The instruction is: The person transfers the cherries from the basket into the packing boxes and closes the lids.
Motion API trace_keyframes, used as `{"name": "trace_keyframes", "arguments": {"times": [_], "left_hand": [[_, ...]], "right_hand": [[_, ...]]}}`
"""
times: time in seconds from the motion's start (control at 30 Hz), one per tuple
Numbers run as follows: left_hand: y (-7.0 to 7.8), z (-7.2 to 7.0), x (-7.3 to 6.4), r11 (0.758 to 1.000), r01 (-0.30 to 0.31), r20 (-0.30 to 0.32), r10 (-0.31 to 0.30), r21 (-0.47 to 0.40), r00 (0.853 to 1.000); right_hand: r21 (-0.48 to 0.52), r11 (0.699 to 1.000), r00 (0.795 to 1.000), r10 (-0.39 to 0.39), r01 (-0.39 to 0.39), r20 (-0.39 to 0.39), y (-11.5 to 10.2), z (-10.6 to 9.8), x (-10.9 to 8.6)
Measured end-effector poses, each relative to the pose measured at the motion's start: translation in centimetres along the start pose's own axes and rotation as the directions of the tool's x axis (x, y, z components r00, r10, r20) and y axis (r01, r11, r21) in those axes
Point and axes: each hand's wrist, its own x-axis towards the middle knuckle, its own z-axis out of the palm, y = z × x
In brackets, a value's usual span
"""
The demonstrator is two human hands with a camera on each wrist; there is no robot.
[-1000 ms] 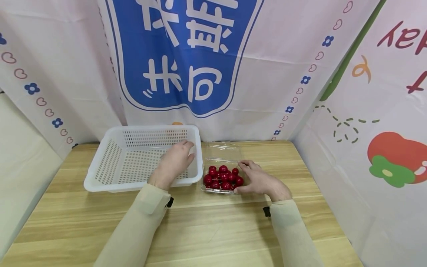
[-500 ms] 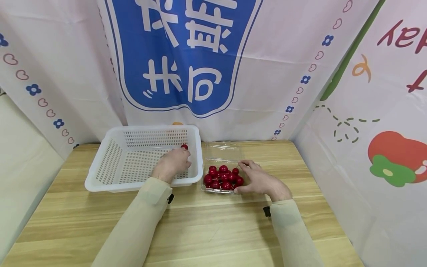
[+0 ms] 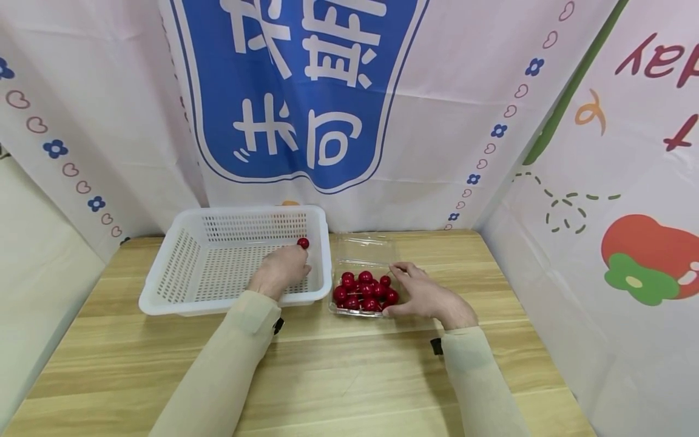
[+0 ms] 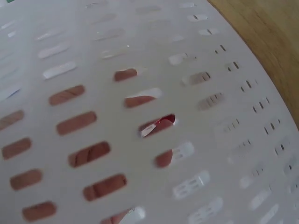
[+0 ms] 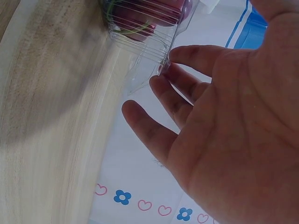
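My left hand [image 3: 280,269] reaches down inside the white perforated basket [image 3: 150,285], its fingers curled. A red cherry [image 3: 303,243] shows just beyond its fingertips; the exact contact is hidden from above. In the left wrist view, the basket wall [image 4: 131,140] blocks most of the sight, and bits of fingers [image 4: 100,187] and a red patch of cherry [image 4: 172,119] show through its slots. My right hand [image 3: 426,297] rests spread against the right side of a clear plastic box [image 3: 357,313], thumb by the front corner, other fingers farther back. Several cherries [image 3: 367,291] lie in that box.
The box's clear lid [image 3: 364,247] lies folded back toward the curtain. A wooden table [image 3: 349,376] carries both containers side by side, basket left of box. Behind stands a printed white curtain [image 3: 437,152], and another wall cloth [image 3: 573,291] closes the right side.
My left hand has lowered into the basket and drawn slightly nearer, and a cherry has come into sight at its fingertips. My right hand stays at the box.
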Motion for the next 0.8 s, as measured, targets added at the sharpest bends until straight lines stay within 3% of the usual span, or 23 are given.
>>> {"name": "trace_keyframes", "arguments": {"times": [0.2,0.63,0.7,0.8], "left_hand": [[0.1,-0.5,-0.8,0.999,-0.037,0.004,0.037,0.013,0.999],[0.3,-1.7,-3.5,0.995,-0.074,0.084,0.08,-0.068,0.993],[0.2,-1.8,-3.5,0.995,-0.084,0.068,0.088,-0.056,0.994],[0.0,-1.9,-3.1,0.994,-0.111,-0.01,0.111,-0.008,0.994]], "right_hand": [[-0.007,1.0,1.0,-0.004,0.004,-0.001,0.0,0.0,0.0],[-0.013,1.0,1.0,-0.011,0.011,-0.004,0.0,0.0,0.0],[-0.015,1.0,1.0,-0.012,0.012,-0.003,-0.1,0.0,0.0],[-0.011,1.0,1.0,-0.011,0.011,-0.004,-0.1,0.0,0.0]]}}
